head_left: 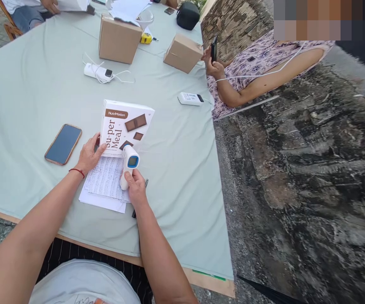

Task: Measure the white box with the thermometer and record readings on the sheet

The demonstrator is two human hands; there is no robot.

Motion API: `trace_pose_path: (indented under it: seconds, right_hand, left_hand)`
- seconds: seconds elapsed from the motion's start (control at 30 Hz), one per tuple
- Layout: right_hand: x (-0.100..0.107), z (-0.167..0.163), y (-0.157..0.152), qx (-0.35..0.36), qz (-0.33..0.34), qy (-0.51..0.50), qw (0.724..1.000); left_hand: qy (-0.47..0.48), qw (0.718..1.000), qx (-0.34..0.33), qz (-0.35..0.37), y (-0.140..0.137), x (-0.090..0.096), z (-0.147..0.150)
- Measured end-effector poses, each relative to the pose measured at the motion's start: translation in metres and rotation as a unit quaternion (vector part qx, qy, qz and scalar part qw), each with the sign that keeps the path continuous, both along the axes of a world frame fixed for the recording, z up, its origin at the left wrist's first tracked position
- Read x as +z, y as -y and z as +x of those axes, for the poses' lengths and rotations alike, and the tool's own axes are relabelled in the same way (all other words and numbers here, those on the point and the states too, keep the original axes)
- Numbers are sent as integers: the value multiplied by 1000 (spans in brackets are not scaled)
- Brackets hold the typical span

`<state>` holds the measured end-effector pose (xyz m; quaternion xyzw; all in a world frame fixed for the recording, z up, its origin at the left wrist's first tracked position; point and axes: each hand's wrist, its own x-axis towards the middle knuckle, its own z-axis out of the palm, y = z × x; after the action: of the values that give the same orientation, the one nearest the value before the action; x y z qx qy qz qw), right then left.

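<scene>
Pale green cloth is seen from the head view, spread over a table whose wooden edge is exposed at the near right corner. By the left hand, the NutriMotion Su-per Meal box is grasped at its lower left edge, with the thumb laid on the printed face. By the right hand, the white infrared thermometer is gripped by its handle, its screen turned toward the wearer. The box's lower right corner is partly covered by it; whether the two are touching cannot be told. Printed sheets are laid just below the box, and a smartphone is placed left of the left hand. Cloth is stretched from the box to the table's right edge; farther back, that stretch is bounded by a small carton and a large carton.
</scene>
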<state>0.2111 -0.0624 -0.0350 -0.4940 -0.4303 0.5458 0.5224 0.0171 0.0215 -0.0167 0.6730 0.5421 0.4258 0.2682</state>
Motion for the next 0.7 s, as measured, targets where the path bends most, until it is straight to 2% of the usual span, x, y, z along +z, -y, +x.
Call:
trace_pose_path:
  seconds: [0.2, 0.37, 0.53, 0.7]
  right_hand:
    - [12, 1, 6, -33, 16, -39, 999]
    - [25, 17, 17, -122, 19, -39, 992]
    - [26, 39, 26, -204, 10, -24, 979]
    - [30, 48, 27, -223, 18, -35, 974]
  left_hand:
    - [10, 1000, -10, -1, 0, 2, -1]
    - [1, 1000, -1, -14, 0, 4, -4]
    - [18, 1000, -8, -11, -2, 7, -6]
    - [27, 1000, -12, -3, -3, 10, -8]
